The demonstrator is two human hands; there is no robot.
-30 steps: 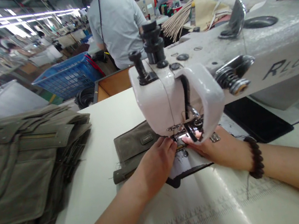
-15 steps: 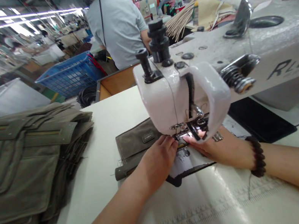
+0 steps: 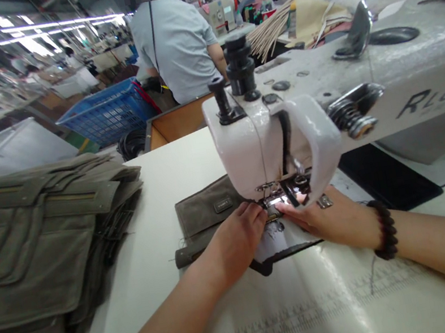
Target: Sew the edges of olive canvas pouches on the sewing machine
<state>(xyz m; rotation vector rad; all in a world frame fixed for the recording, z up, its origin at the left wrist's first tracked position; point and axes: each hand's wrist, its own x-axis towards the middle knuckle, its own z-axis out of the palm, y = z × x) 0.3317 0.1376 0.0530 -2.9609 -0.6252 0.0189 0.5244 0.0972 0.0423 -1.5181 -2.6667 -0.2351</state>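
Note:
An olive-brown fabric piece (image 3: 199,215) with a small label patch (image 3: 223,205) lies under the head of a white sewing machine (image 3: 240,146). My left hand (image 3: 235,240) is closed on the fabric just left of the presser foot, its fingers bent and held together. A short stretch of brass-coloured zipper (image 3: 273,216) shows between my two hands. From the other side my right hand (image 3: 338,221) reaches in, fingers together and tips at the zipper's edge. The machine's white guard partly covers those fingers. A dark bead bracelet (image 3: 384,230) circles the right wrist.
A thick stack of olive fabric pieces with zippers (image 3: 35,251) lies on the left of the white table (image 3: 145,312). A black flat panel (image 3: 388,177) lies right of the needle area. Behind stand a blue crate (image 3: 105,115) and a seated person (image 3: 179,42).
The view has shifted slightly. Both hands stay at the presser foot in nearly the same pose, and the fabric shows no clear movement under the machine.

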